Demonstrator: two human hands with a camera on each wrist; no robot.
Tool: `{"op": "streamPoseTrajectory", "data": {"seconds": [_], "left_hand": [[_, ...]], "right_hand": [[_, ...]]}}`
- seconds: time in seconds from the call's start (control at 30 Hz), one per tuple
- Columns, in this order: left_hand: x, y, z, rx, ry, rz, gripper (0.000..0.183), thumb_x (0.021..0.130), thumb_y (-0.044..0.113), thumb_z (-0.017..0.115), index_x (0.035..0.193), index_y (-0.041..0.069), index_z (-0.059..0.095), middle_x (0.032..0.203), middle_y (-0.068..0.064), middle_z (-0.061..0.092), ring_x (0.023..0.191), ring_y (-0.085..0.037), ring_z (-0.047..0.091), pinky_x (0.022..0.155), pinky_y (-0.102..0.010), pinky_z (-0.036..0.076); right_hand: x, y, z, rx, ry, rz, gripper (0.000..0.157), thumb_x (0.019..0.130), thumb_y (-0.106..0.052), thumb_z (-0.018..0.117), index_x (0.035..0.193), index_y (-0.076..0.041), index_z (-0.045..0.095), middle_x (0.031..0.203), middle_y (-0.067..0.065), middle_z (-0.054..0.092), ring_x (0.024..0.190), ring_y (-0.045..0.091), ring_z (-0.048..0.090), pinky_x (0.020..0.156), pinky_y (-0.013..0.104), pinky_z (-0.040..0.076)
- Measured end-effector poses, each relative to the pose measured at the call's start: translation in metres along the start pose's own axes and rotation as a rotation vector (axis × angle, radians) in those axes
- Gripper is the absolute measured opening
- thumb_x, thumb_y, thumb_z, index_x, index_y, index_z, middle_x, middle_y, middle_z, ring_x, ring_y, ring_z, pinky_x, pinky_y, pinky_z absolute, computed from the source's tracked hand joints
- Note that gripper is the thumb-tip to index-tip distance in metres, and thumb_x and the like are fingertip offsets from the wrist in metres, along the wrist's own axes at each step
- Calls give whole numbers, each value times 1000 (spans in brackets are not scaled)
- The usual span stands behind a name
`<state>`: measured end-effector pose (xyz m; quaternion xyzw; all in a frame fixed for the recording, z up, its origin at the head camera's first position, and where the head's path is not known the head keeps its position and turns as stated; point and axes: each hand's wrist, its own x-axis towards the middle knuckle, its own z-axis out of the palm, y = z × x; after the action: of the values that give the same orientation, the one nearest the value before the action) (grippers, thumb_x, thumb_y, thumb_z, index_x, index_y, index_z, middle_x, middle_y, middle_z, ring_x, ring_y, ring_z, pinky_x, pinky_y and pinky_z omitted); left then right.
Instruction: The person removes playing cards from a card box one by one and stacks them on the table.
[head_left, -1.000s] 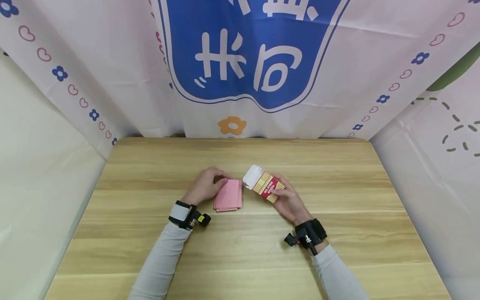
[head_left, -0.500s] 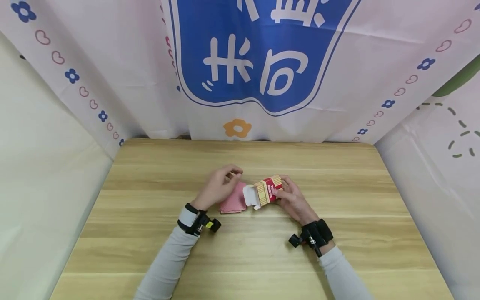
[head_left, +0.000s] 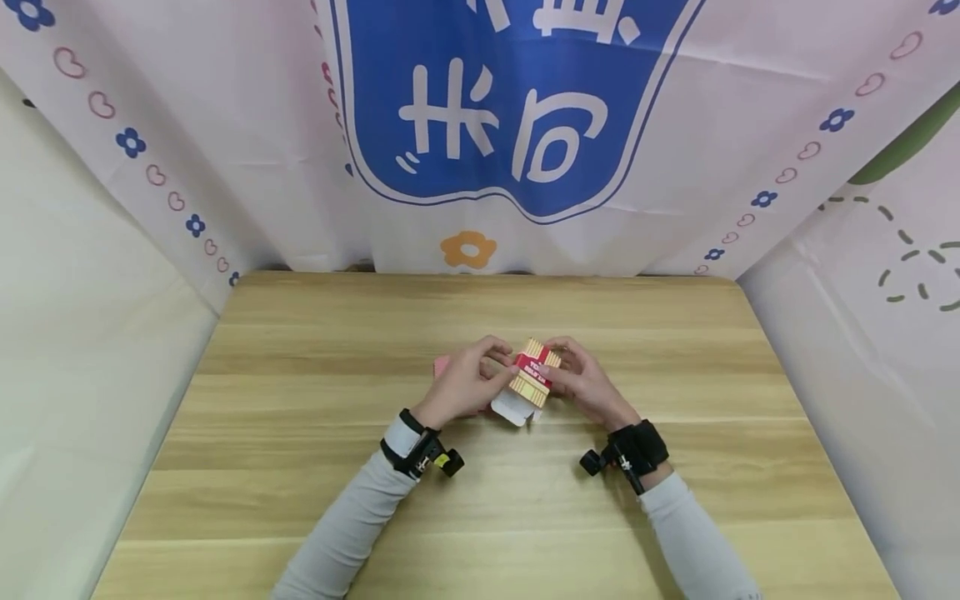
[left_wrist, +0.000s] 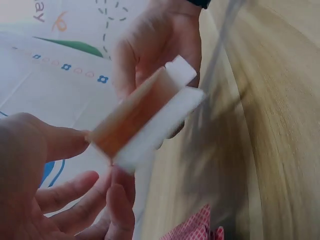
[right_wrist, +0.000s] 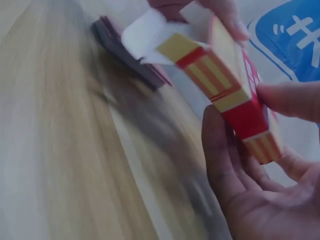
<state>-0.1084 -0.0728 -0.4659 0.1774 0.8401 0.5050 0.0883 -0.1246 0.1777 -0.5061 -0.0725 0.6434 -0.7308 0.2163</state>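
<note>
A yellow-striped card box (head_left: pixel 534 371) with a red band is held up over the table, its white flap (right_wrist: pixel 145 36) folded out at the open end. My right hand (head_left: pixel 588 385) grips it, thumb on the printed face and fingers behind. At the box's other edge, my left hand (head_left: pixel 468 379) pinches a corner between thumb and fingers. The left wrist view looks into the open end, onto a brownish inside (left_wrist: pixel 131 117). Beneath the left hand lies a stack of pink-backed playing cards (head_left: pixel 441 365), mostly hidden in the head view.
The wooden table (head_left: pixel 360 333) spreads around both hands. A printed cloth (head_left: pixel 300 208) with a blue emblem hangs along its back edge, and pale sheets (head_left: pixel 90 333) hang at the sides. Each wrist wears a black strap with a small camera.
My left hand has left the card stack and moved right to the box. The right hand has turned the box so its open end points toward me.
</note>
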Motion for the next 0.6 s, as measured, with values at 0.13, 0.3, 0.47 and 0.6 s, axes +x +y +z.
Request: {"op": "streamPoseTrajectory", "data": {"seconds": [0.13,0.3,0.47,0.6], "left_hand": [[-2,-3,-7,27,31,-4,40,99,28,67,131,4,63,120,-9,71,92,-17,71,77,-33,60],[-9,-10,-23,-16,81,8,36,99,23,67,130,4,63,119,-10,69,95,-21,69,86,-39,58],[-15,-17,-38,-9,125,-22,36,104,31,59,131,7,63,122,-8,67,100,-22,67,89,-40,57],[-21,-22,-46,35,158,-42,40,106,37,53,132,8,63,126,-8,66,107,-23,65,91,-42,56]], "right_hand": [[7,0,-4,-220,42,-12,52,93,-24,75,139,-6,56,144,17,54,117,31,64,91,40,59],[18,-1,-3,-418,54,-37,49,92,-34,76,135,-14,65,136,10,64,122,34,64,98,50,54],[25,-3,2,-560,59,-95,42,94,-23,74,133,-9,67,123,11,67,113,30,67,97,46,55],[27,-3,5,-671,61,-147,39,95,-20,73,132,-7,68,117,11,64,96,23,63,83,36,55]]}}
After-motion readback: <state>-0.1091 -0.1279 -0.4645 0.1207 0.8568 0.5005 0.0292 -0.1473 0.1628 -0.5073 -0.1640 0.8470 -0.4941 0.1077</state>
